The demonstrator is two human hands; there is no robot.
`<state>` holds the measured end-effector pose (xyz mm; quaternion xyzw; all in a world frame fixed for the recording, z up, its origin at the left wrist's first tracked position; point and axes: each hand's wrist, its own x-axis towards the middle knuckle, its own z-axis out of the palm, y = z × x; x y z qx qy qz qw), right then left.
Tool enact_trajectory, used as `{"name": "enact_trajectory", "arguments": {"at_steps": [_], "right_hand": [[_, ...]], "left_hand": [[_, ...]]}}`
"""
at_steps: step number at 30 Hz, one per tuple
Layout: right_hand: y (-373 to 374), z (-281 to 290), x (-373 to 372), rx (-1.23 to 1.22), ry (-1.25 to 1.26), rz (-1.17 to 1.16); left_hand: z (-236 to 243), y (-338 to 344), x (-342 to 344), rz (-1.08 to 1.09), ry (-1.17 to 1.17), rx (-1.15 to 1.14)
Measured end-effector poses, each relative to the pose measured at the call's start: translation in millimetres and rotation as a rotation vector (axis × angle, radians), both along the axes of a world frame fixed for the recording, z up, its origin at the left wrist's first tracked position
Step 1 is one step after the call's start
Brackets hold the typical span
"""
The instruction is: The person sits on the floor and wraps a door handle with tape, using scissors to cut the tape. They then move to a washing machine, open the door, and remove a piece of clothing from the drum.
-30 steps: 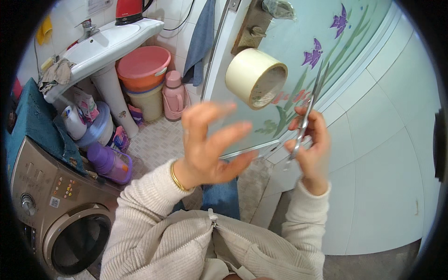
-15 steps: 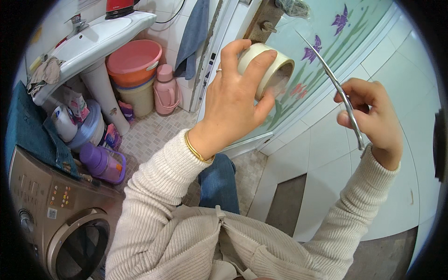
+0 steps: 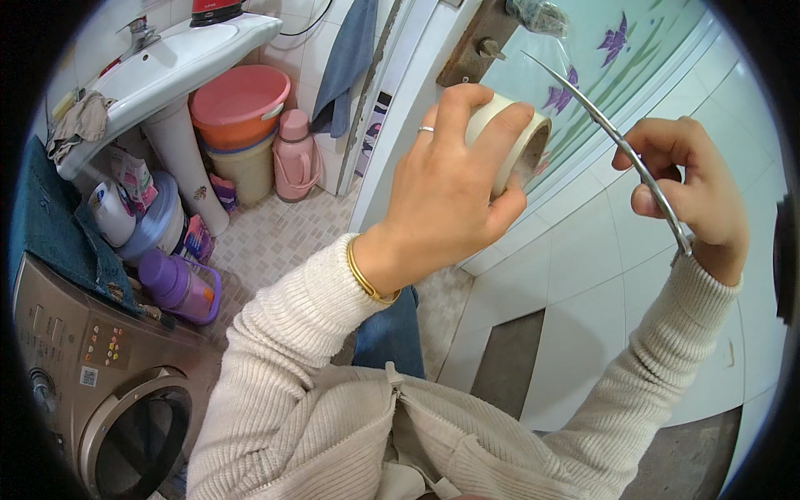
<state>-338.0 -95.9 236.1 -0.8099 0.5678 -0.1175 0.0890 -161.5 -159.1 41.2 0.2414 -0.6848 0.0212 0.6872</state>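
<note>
Gripped in my left hand (image 3: pixel 454 179) is a wide roll of cream tape (image 3: pixel 492 125), with the fingers over its outside and the thumb at its rim. The roll is tilted, so its hollow core faces right. My right hand (image 3: pixel 692 179) holds a slim silver pair of scissors (image 3: pixel 612 133), seen nearly edge-on. Their pointed tip reaches up and left past the roll, without visible contact. Just beyond the roll is a door with a rusty lock plate (image 3: pixel 479 46) and a plastic-wrapped handle (image 3: pixel 537 17).
Frosted glass (image 3: pixel 650 50) with purple flowers fills the upper right. At left are a white sink (image 3: pixel 183 50), an orange-red basin (image 3: pixel 237 104), a pink thermos (image 3: pixel 293 158), a purple jug (image 3: pixel 171 283) and a washing machine (image 3: pixel 58 333). A blue towel (image 3: pixel 350 67) hangs beside the doorframe.
My left hand has moved right and slightly down with the tape roll, turning it a little. My right hand has shifted right, with the scissors still in it.
</note>
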Motion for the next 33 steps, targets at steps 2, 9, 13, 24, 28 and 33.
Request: {"name": "enact_trajectory", "arguments": {"at_steps": [2,9,13,24,28,33], "right_hand": [[0,-1,0,-0.066,-0.002,0.019],[0,11,8,-0.024,0.109,-0.016],[-8,20,7,0.070,0.191,-0.003],[-14,10,-1,0.223,0.170,-0.005],[-10,-17,-32,0.180,0.080,0.189],[-29,-125,-63,0.333,-0.400,0.376]], "left_hand": [[-1,1,1,0.004,0.003,0.010],[-3,2,3,0.083,-0.031,-0.011],[-3,1,4,0.097,-0.032,-0.015],[-16,-2,9,-0.005,0.027,-0.009],[-37,3,22,0.031,0.038,-0.101],[-82,20,64,0.032,0.229,-0.045]]}}
